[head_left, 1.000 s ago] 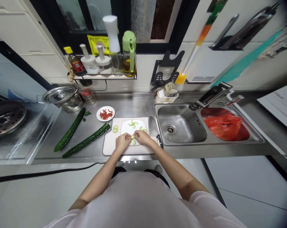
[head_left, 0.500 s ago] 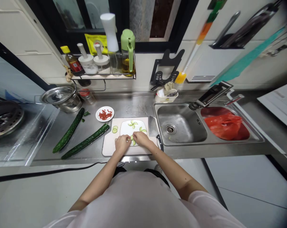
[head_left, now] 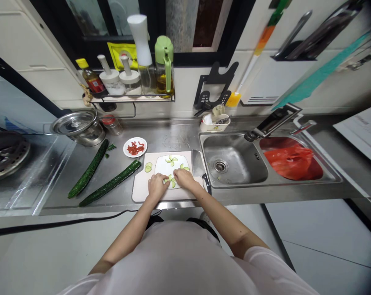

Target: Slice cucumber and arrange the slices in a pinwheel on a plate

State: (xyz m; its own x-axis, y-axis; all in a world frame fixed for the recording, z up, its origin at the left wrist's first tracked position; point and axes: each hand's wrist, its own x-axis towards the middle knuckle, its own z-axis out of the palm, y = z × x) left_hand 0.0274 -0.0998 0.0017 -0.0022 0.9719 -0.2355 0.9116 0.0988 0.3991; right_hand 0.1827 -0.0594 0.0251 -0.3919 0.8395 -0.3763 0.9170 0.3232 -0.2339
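Note:
A white plate (head_left: 162, 165) lies on the pale cutting board (head_left: 140, 189), with cucumber slices fanned in small clusters at its top, right and near edge. Over the near cluster of cucumber slices (head_left: 172, 182), both my hands work close together. My left hand (head_left: 157, 187) comes in from the left, its thumb and fingers closed around the edge of a cucumber slice. My right hand (head_left: 184, 179) is bent, fingertips together just above the cluster; what they hold, if anything, is hidden. Loose cucumber rounds (head_left: 148, 167) sit left of the plate. A cleaver (head_left: 199, 164) rests on the board's right side.
Two whole cucumbers (head_left: 111, 183) lie on the steel counter to the left. Behind them stand a small dish (head_left: 126, 151) of red bits and a lidded pot (head_left: 91, 133). On the right is a double sink (head_left: 234, 155) with a red plastic bag (head_left: 291, 162).
My hands have drawn slightly apart, the right moving a little to the right, so more of the near cucumber cluster shows. The view has shifted slightly.

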